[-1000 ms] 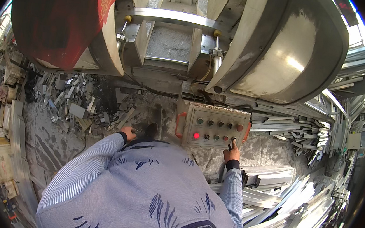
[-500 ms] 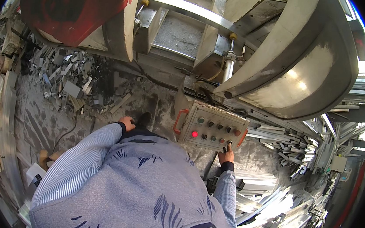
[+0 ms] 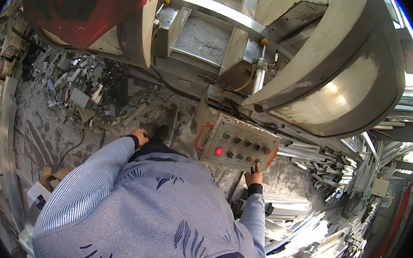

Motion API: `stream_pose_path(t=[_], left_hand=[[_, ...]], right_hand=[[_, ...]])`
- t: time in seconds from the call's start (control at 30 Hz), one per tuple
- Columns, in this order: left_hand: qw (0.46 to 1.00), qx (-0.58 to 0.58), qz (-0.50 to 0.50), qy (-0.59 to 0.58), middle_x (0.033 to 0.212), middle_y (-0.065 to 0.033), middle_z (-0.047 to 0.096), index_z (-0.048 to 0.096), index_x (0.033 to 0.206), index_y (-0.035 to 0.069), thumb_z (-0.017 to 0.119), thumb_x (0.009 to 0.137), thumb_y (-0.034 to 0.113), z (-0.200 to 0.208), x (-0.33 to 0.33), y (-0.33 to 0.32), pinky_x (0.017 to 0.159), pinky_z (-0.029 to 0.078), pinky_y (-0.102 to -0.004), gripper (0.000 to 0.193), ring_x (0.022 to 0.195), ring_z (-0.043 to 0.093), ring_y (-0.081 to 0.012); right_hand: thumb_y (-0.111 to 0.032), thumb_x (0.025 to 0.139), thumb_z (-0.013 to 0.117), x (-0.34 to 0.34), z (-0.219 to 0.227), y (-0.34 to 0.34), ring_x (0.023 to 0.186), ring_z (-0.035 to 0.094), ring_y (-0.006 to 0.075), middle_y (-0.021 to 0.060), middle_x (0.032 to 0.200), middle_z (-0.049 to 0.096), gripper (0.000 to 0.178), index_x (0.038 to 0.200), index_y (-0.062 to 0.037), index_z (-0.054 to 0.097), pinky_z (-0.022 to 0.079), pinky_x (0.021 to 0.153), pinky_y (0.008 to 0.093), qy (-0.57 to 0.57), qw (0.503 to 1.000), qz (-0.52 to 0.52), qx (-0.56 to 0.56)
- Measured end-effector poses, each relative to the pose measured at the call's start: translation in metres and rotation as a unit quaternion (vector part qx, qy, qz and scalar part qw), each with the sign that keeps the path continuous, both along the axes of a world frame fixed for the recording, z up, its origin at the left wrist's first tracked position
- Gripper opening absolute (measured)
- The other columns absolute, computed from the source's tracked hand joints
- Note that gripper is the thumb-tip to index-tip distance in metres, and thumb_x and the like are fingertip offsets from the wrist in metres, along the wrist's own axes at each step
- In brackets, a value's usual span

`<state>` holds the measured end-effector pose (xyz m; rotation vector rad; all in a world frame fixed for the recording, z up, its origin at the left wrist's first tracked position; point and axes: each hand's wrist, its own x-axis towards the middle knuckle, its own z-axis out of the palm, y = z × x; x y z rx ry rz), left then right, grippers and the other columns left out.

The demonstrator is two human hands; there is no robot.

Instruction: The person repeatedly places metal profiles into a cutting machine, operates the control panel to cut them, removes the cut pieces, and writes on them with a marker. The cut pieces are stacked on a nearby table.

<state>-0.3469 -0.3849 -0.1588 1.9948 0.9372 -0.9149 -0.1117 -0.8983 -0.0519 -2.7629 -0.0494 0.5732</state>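
A grey control box (image 3: pixel 210 152) with red side handles stands before me, carrying two rows of round buttons and knobs. One red lamp (image 3: pixel 219 151) glows at its lower left. My right hand (image 3: pixel 254 177) is at the box's near right corner, a finger stretched onto the last control (image 3: pixel 258 163) of the lower row. Something small and dark shows beside that finger; I cannot make out what it is. By my leg hangs my left hand (image 3: pixel 139 136), its fingers loose and partly hidden, with nothing visible in them.
Beyond the box is a large machine with a curved pale guard (image 3: pixel 337 92), a red-covered guard (image 3: pixel 79 7) and a metal bar (image 3: pixel 213 10) across it. Metal offcuts (image 3: pixel 80 98) lie heaped at the left. Long metal profiles (image 3: pixel 301 232) are piled at the right.
The view has shifted very slightly. My right finger stays at the same control, and my left hand still hangs by my leg. The red lamp is lit in both frames.
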Motion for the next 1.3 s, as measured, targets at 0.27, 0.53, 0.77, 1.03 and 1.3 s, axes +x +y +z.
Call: stream_pose_path(t=[0.27, 0.53, 0.77, 1.03, 1.3], left_hand=[[1.000, 0.002, -0.025, -0.011, 0.131, -0.0178, 0.063, 0.067, 0.125, 0.007, 0.070, 0.083, 0.034, -0.007, 0.006, -0.007, 0.105, 0.048, -0.0406, 0.050, 0.119, 0.060, -0.0335], [1.000, -0.003, -0.015, -0.012, 0.131, -0.0188, 0.062, 0.065, 0.127, 0.007, 0.070, 0.082, 0.036, -0.015, 0.003, -0.007, 0.105, 0.048, -0.0417, 0.054, 0.120, 0.060, -0.0345], [0.999, 0.008, -0.022, -0.025, 0.133, -0.0171, 0.062, 0.067, 0.125, 0.007, 0.072, 0.080, 0.036, -0.018, 0.002, -0.007, 0.105, 0.047, -0.0411, 0.053, 0.122, 0.059, -0.0334], [1.000, -0.019, 0.009, 0.014, 0.134, -0.0167, 0.061, 0.064, 0.130, 0.008, 0.069, 0.087, 0.031, -0.004, 0.007, -0.007, 0.105, 0.048, -0.0425, 0.049, 0.121, 0.059, -0.0335], [1.000, -0.009, -0.003, 0.006, 0.134, -0.0163, 0.061, 0.064, 0.130, 0.009, 0.069, 0.087, 0.030, -0.003, 0.008, -0.006, 0.104, 0.048, -0.0426, 0.048, 0.120, 0.059, -0.0334]], right_hand=[[-0.010, 0.071, 0.062, -0.001, 0.002, 0.001, 0.108, 0.064, 0.0444, 0.0332, 0.113, 0.065, 0.085, 0.152, -0.0064, 0.037, 0.051, 0.090, 0.0431, -0.007, 0.999, -0.009, 0.032], [-0.010, 0.067, 0.071, 0.001, -0.002, -0.002, 0.105, 0.065, 0.0425, 0.0300, 0.110, 0.068, 0.090, 0.151, -0.0046, 0.039, 0.053, 0.086, 0.0438, -0.005, 1.000, -0.003, 0.013], [-0.010, 0.071, 0.063, -0.001, 0.007, 0.005, 0.107, 0.064, 0.0446, 0.0320, 0.115, 0.065, 0.086, 0.153, -0.0078, 0.037, 0.052, 0.090, 0.0436, 0.011, 1.000, -0.001, -0.015], [-0.008, 0.072, 0.063, -0.002, 0.011, 0.008, 0.109, 0.065, 0.0412, 0.0306, 0.117, 0.066, 0.086, 0.153, -0.0064, 0.036, 0.052, 0.090, 0.0419, 0.027, 0.999, -0.026, 0.015], [-0.010, 0.072, 0.064, 0.000, -0.011, -0.006, 0.108, 0.065, 0.0431, 0.0313, 0.116, 0.066, 0.086, 0.153, -0.0079, 0.037, 0.052, 0.090, 0.0424, 0.017, 0.999, -0.029, 0.034]])
